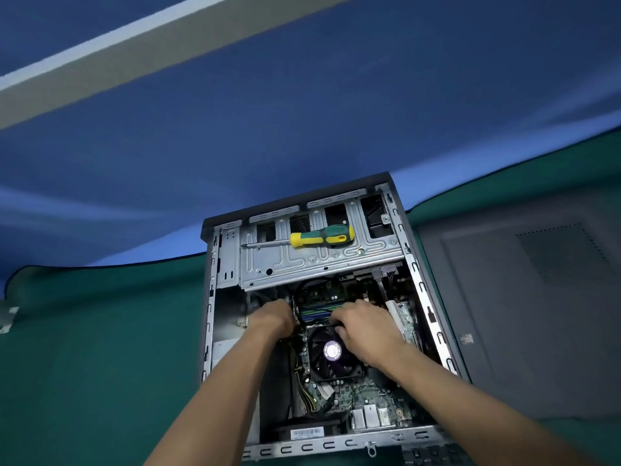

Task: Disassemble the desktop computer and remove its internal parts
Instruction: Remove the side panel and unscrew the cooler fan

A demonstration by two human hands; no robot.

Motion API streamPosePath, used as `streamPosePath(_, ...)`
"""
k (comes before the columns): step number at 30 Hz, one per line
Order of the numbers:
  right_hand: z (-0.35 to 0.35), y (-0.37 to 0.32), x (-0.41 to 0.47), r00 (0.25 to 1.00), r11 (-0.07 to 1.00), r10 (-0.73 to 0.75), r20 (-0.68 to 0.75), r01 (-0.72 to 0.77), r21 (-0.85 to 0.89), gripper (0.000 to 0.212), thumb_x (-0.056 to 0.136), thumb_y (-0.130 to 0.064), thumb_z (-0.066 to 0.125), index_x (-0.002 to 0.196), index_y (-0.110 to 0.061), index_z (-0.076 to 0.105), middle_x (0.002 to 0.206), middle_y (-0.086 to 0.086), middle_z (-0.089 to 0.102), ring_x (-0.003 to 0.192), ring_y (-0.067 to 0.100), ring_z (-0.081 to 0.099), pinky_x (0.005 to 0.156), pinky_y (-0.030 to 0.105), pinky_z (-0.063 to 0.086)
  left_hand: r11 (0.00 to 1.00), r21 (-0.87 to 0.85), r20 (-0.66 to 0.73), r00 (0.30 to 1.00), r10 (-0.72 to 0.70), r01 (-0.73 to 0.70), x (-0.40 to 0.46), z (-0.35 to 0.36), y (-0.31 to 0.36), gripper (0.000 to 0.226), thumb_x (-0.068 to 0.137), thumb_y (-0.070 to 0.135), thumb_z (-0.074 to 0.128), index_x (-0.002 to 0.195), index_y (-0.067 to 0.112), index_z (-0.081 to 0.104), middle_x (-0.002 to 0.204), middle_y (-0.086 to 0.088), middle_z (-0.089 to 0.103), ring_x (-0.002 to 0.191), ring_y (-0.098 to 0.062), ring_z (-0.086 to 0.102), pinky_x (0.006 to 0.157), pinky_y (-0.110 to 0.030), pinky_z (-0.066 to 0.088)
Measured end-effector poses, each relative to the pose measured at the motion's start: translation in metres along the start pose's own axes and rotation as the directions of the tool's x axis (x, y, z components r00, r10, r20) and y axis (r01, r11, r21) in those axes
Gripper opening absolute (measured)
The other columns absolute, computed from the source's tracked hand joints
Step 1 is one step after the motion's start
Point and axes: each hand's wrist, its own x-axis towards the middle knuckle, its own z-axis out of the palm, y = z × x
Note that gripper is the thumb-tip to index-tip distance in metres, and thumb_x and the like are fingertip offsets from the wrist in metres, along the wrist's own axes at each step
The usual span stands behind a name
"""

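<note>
While both forearms reach in from the near edge, the open computer case [215,331] lies on its side on the green-covered counter [100,348], and everything else is placed here by it. Nearest inside the case, by its near rim, a barcode label [306,432] sits on a dark part, with silver port blocks [369,415] to the right of it on the motherboard [366,395]. Farther in, at the middle of the case, sits the black cooler fan [331,356] with a purple centre sticker. Just beyond the fan, the memory sticks [319,312] run across between the two hands. The left hand [274,319] rests at their left end, fingers curled downward; whether they actually pinch anything cannot be told. The right hand [361,326] is at their right end, above the fan's far edge, fingers bent down onto the sticks; the grip itself is hidden. To the right of that hand, a green expansion card [405,317] stands along the case's right side. At the far end of the case, a yellow-and-green screwdriver [319,237] lies flat on the silver drive cage [302,267], tip pointing left. Right of the case, a grey side panel [524,297] lies flat on the counter. Beyond the case hangs a blue backdrop [302,112].
</note>
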Motion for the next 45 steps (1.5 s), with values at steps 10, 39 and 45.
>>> streamPosePath(10, 0.005, 0.000, -0.001, 1.000, 0.999, 0.026, -0.007, -0.026, 0.024, 0.031, 0.098, -0.033, 0.041, 0.120, -0.022, 0.059, 0.120, -0.003, 0.059, 0.111, 0.016, 0.049, 0.090, 0.029, 0.042, 0.996, 0.091, 0.099, 0.995, -0.002, -0.007, 0.016, 0.016, 0.004, 0.034, 0.091, 0.005, 0.047, 0.125, 0.004, 0.055, 0.128, -0.010, 0.058, 0.113, -0.025, 0.057, 0.095, -0.035, 0.047)
streamPosePath(39, 0.001, -0.030, -0.017, 0.973, 0.942, 0.029, 0.229, 0.050, -0.332, 0.090, 0.072, -0.052, 0.073, 0.137, -0.007, 0.030, 0.135, 0.013, 0.037, 0.124, 0.029, 0.034, 0.101, 0.041, 0.039, 0.684, -0.626, -0.427, 0.899, 0.100, -0.373, -0.100, 0.029, -0.015, 0.015, 0.091, 0.023, 0.058, 0.078, 0.019, 0.053, 0.075, -0.012, 0.064, 0.068, -0.033, 0.062, 0.063, -0.044, 0.049)
streamPosePath(45, -0.034, -0.026, -0.030, 0.994, 0.998, 0.029, 0.101, -0.024, -0.055, 0.088, 0.062, -0.057, 0.070, 0.131, -0.011, 0.040, 0.125, 0.007, 0.044, 0.115, 0.025, 0.042, 0.090, 0.035, 0.043, 0.397, -0.792, -0.567, 0.800, -0.195, -0.465, -0.111, 0.020, -0.007, 0.022, 0.092, 0.014, 0.054, 0.070, 0.015, 0.054, 0.056, 0.001, 0.050, 0.051, -0.015, 0.041, 0.047, -0.029, 0.033)
